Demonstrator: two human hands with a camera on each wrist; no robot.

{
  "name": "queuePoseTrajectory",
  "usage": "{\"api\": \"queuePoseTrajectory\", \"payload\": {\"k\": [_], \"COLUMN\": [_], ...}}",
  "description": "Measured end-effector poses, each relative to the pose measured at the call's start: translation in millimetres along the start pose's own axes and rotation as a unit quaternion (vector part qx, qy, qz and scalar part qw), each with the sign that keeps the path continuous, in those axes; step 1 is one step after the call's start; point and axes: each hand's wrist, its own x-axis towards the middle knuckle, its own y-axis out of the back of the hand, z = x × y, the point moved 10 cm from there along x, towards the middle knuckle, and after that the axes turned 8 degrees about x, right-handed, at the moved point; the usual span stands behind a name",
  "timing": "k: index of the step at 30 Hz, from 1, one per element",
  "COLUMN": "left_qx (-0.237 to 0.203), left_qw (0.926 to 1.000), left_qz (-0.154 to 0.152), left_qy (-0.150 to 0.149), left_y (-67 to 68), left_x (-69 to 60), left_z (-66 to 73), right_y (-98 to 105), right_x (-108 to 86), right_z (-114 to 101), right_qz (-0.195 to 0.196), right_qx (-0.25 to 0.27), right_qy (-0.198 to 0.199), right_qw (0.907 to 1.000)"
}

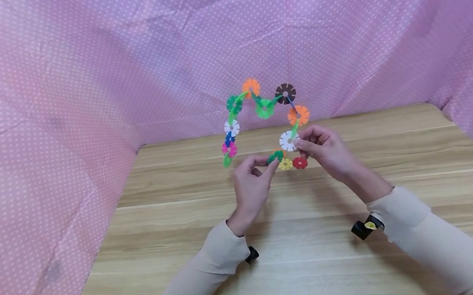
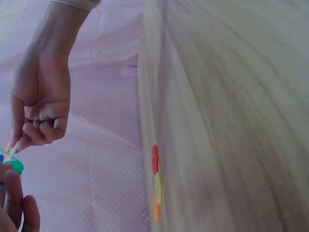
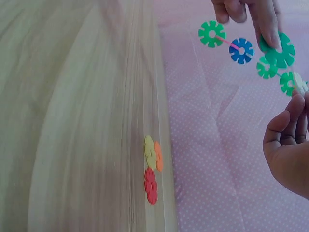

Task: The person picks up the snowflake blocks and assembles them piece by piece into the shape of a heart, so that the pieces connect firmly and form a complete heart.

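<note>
Notched plastic flower discs are joined edge to edge in a curved chain, held up above the table. The right hand [image 1: 328, 153] pinches the white disc [image 1: 287, 142] at the chain's right end between thumb and fingers. From there the chain rises past an orange disc [image 1: 299, 115], a dark brown disc [image 1: 285, 93] and another orange disc, then hangs down at the left to a light green disc [image 1: 227, 160]. Lower left of the white disc, the left hand [image 1: 252, 185] pinches a dark green disc [image 3: 281, 51]. In the head view the green and white discs look slightly apart.
Loose red [image 3: 151, 186], yellow [image 3: 150, 152] and orange [image 3: 159, 156] discs lie close together on the wooden table [image 1: 304, 267], beneath the hands and near the far edge. Pink polka-dot cloth [image 1: 59, 115] encloses the table's back and sides.
</note>
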Motion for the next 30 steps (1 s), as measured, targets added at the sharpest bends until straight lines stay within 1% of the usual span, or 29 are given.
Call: {"api": "queuePoseTrajectory", "payload": {"k": [3, 5, 7, 10, 12, 14, 17, 20, 24, 28, 30], "left_qx": [0.014, 0.02, 0.029, 0.046, 0.054, 0.056, 0.056, 0.061, 0.073, 0.086, 0.094], "left_qw": [0.9987, 0.9971, 0.9947, 0.9889, 0.9851, 0.9837, 0.9839, 0.9841, 0.9815, 0.978, 0.9763], "left_qz": [0.02, 0.029, 0.032, 0.032, 0.033, 0.037, 0.039, 0.033, 0.022, 0.025, 0.033], "left_qy": [-0.045, -0.067, -0.094, -0.138, -0.16, -0.167, -0.165, -0.164, -0.176, -0.188, -0.192], "left_y": [0.5, 0.6, -0.2, -2.9, -4.3, -4.4, -3.5, -4.6, -8.4, -10.0, -9.7], "left_x": [0.5, 0.4, 0.6, 1.4, 2.1, 3.1, 4.5, 5.4, 4.3, 2.1, 1.7], "left_z": [9.4, 13.6, 19.2, 28.0, 31.5, 31.5, 28.4, 27.0, 28.5, 30.8, 32.0], "right_y": [-3.1, -4.9, -5.9, -5.5, -3.9, -2.0, -0.1, -0.1, -2.1, -5.8, -8.1], "right_x": [-1.8, -3.0, -4.3, -6.3, -6.9, -7.3, -7.0, -7.3, -7.5, -6.8, -6.7], "right_z": [1.8, 2.9, 4.4, 3.0, 0.7, -2.1, -4.1, -3.8, -2.3, -0.4, 0.9], "right_qz": [0.009, 0.016, 0.022, 0.035, 0.047, 0.058, 0.068, 0.068, 0.067, 0.062, 0.058], "right_qx": [0.014, 0.021, 0.03, 0.033, 0.03, 0.026, 0.024, 0.037, 0.056, 0.056, 0.056], "right_qy": [0.004, 0.003, -0.003, -0.005, -0.003, 0.0, -0.002, -0.008, -0.012, -0.015, -0.021], "right_qw": [0.9999, 0.9996, 0.9993, 0.9989, 0.9984, 0.998, 0.9974, 0.9969, 0.9961, 0.9964, 0.9965]}}
